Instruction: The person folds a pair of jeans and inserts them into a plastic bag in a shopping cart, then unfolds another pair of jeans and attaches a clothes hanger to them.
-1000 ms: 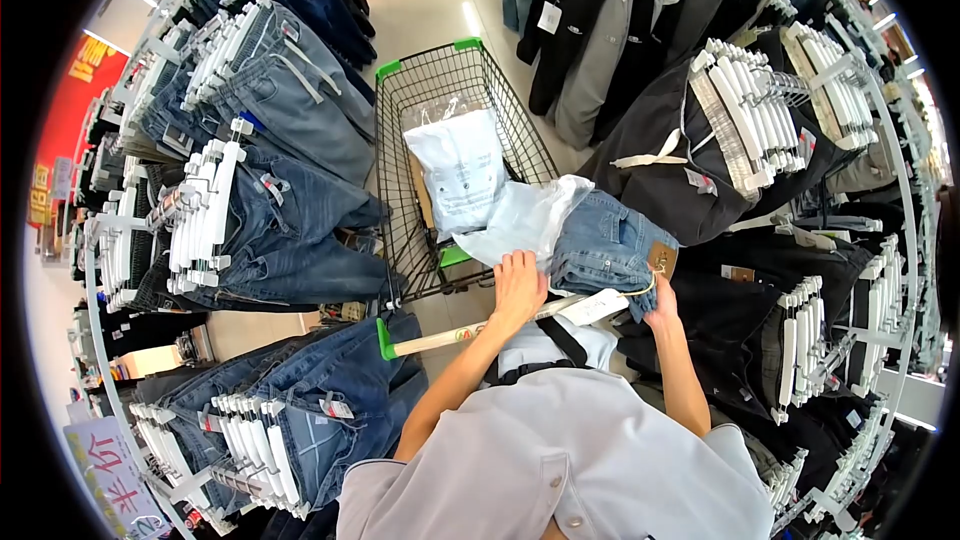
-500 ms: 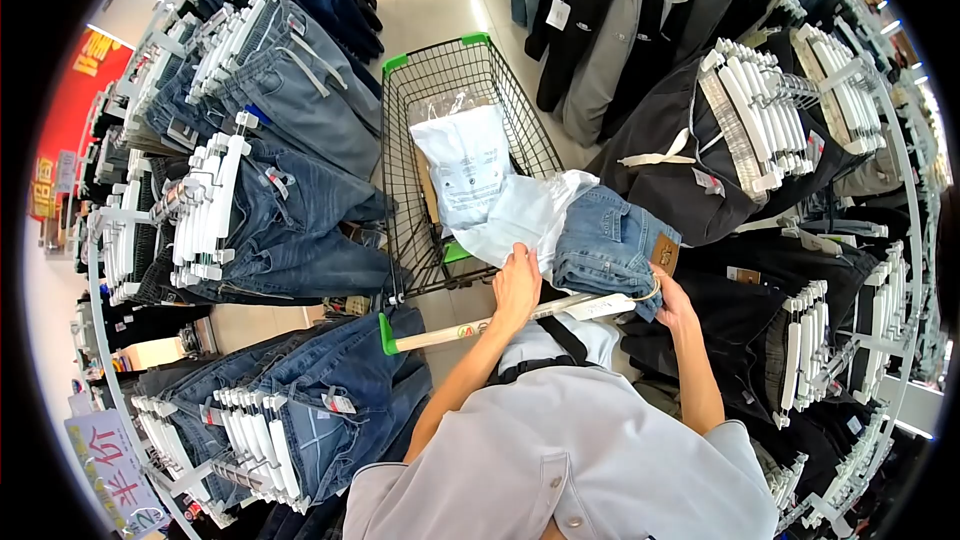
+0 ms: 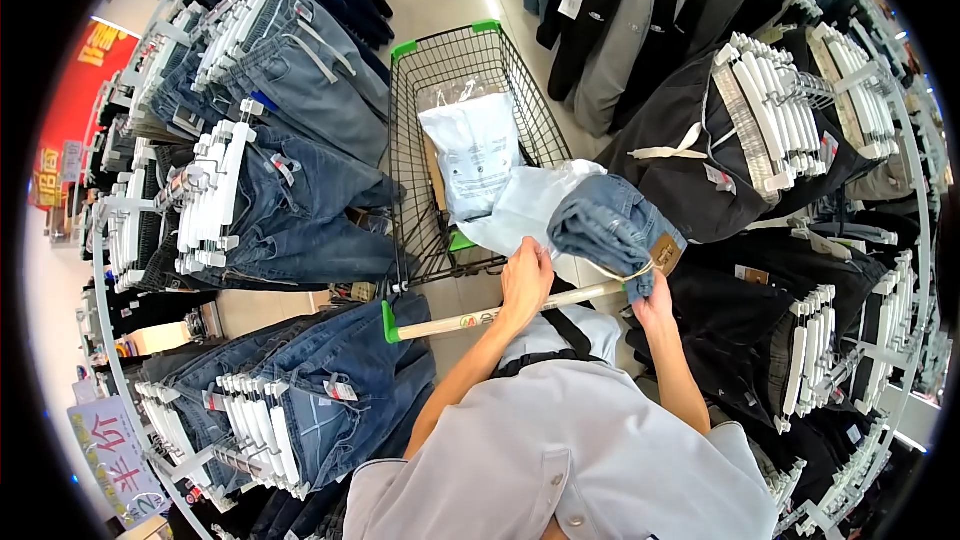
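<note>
My left hand is closed on the near edge of a whitish translucent plastic bag, which looks limp. Folded blue jeans with a brown leather-like label are gripped at their near end by my right hand. A thin pale band or cord loops around the jeans beside my right fingers. The jeans lie against the bag's right side, above the cart handle; whether any part is inside the bag I cannot tell.
The black wire shopping cart with green corners holds a white packaged item. Racks of hanging jeans line the left, dark trousers the right. A purple sign hangs at lower left.
The jeans have tilted, and their far end now rises more. My right hand has shifted slightly left. The white strip seen over the handle's right end no longer shows.
</note>
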A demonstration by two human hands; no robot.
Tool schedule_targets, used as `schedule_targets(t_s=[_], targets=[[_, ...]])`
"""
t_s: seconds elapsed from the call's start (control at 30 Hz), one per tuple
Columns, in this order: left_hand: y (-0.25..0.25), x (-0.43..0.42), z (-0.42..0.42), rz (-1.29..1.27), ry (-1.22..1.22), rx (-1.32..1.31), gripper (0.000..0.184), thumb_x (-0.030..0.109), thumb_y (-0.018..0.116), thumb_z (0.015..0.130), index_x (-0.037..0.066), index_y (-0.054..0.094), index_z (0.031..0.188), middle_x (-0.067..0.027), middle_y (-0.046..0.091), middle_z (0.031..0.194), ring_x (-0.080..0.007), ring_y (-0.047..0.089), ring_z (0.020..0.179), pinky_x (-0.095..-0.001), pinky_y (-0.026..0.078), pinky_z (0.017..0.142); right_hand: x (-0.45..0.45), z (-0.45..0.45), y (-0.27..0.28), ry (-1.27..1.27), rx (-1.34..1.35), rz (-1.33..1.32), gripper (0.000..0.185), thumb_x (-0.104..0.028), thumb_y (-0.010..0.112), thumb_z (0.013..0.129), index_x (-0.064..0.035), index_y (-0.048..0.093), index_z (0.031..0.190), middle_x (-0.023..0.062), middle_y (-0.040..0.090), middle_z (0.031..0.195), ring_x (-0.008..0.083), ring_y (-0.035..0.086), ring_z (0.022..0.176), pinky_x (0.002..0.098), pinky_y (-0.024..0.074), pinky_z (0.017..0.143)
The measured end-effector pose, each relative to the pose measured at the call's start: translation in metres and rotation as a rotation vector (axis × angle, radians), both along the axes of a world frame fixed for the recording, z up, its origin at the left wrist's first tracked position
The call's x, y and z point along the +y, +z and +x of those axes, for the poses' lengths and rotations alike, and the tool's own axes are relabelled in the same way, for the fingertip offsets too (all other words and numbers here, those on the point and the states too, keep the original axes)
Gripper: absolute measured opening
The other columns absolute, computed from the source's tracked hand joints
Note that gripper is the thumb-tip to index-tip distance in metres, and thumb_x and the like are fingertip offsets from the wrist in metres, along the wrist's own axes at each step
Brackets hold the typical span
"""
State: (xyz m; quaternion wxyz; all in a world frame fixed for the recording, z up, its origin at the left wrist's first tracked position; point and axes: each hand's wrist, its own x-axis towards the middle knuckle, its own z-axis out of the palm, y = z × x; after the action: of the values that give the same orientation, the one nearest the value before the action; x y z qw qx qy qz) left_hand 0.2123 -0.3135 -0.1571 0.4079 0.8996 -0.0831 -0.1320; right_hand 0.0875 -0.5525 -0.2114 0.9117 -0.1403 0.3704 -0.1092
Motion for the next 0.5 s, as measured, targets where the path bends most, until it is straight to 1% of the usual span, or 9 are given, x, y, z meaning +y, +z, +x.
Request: schedule_targets(t_s=[0.07,0.17,0.23,0.3,0.33,0.37,0.4,0.47,0.5], targets=[[0.005,-0.004,0.009,-0.052,0.038,0.041,0.017,0.015,0.062,0.095,0.000,0.055,0.095,-0.0213,0.065,0.075,-0.0414,0.066,0.070,-0.0504,0.049,0.064,0.006,0.000,0.001,0.000,0.083,-0.066,0.025,-0.006,0.047,0.102,0.0063,0.062,0.118,0.0134,0.071,0.112,0.0216,0.071,0.100,0.0352,0.0593,0.091],[0.007,-0.007,0.017,-0.126,0.112,-0.093,0.018,0.016,0.060,0.098,0.000,0.054,0.095,-0.0208,0.062,0.071,-0.0405,0.064,0.066,-0.0491,0.047,0.061,0.013,0.003,0.033,0.092,0.150,-0.288,0.018,-0.004,0.056,0.098,0.0032,0.065,0.111,0.0108,0.071,0.102,0.0203,0.070,0.093,0.0336,0.0590,0.083],[0.012,-0.009,0.020,-0.154,0.119,-0.059,0.017,0.016,0.058,0.100,0.000,0.052,0.098,-0.0231,0.064,0.081,-0.0448,0.063,0.074,-0.0525,0.048,0.066,0.014,0.005,0.031,0.128,0.194,-0.365,0.016,-0.005,0.057,0.098,0.0012,0.065,0.111,0.0090,0.070,0.101,0.0190,0.070,0.092,0.0336,0.0591,0.081],[0.008,-0.012,0.016,-0.170,0.060,-0.117,0.015,0.014,0.059,0.099,0.001,0.052,0.098,-0.0227,0.064,0.083,-0.0441,0.062,0.076,-0.0516,0.048,0.067,0.020,0.014,0.045,0.183,0.266,-0.486,0.016,-0.006,0.059,0.098,-0.0013,0.065,0.111,0.0063,0.070,0.100,0.0172,0.069,0.089,0.0318,0.0580,0.078],[0.007,-0.014,0.013,-0.185,0.004,-0.173,0.014,0.012,0.061,0.098,0.001,0.052,0.098,-0.0224,0.064,0.086,-0.0434,0.061,0.078,-0.0507,0.048,0.068,0.027,0.019,0.048,0.176,0.267,-0.486,0.016,-0.006,0.059,0.098,-0.0013,0.065,0.111,0.0063,0.070,0.100,0.0172,0.069,0.089,0.0318,0.0580,0.078],[0.006,-0.015,0.008,-0.183,-0.043,-0.180,0.013,0.005,0.062,0.093,0.001,0.052,0.101,-0.0215,0.062,0.088,-0.0417,0.060,0.080,-0.0493,0.049,0.071,0.033,0.024,0.051,0.113,0.236,-0.407,0.015,-0.007,0.058,0.098,-0.0017,0.065,0.110,0.0062,0.070,0.099,0.0171,0.069,0.089,0.0322,0.0582,0.079],[0.003,-0.015,0.004,-0.185,-0.047,-0.178,0.013,0.005,0.062,0.093,0.001,0.052,0.101,-0.0215,0.062,0.088,-0.0417,0.060,0.080,-0.0493,0.049,0.071,0.035,0.027,0.052,0.052,0.205,-0.328,0.014,-0.008,0.058,0.098,-0.0021,0.065,0.109,0.0060,0.070,0.099,0.0170,0.069,0.089,0.0327,0.0584,0.079],[-0.010,-0.012,-0.004,-0.189,-0.110,-0.290,0.026,0.002,0.067,0.085,0.003,0.053,0.106,-0.0141,0.056,0.078,-0.0328,0.058,0.073,-0.0441,0.048,0.067,0.034,0.037,0.030,-0.033,0.172,-0.025,0.013,-0.012,0.054,0.100,-0.0041,0.064,0.104,0.0047,0.070,0.097,0.0165,0.069,0.088,0.0362,0.0598,0.080],[-0.020,-0.010,-0.006,-0.172,-0.122,-0.310,0.034,0.001,0.067,0.080,0.003,0.052,0.111,-0.0131,0.056,0.076,-0.0322,0.058,0.071,-0.0437,0.049,0.067,0.041,0.043,0.039,-0.060,0.184,-0.012,0.013,-0.012,0.055,0.100,-0.0038,0.064,0.105,0.0046,0.069,0.097,0.0168,0.069,0.087,0.0358,0.0598,0.079]])
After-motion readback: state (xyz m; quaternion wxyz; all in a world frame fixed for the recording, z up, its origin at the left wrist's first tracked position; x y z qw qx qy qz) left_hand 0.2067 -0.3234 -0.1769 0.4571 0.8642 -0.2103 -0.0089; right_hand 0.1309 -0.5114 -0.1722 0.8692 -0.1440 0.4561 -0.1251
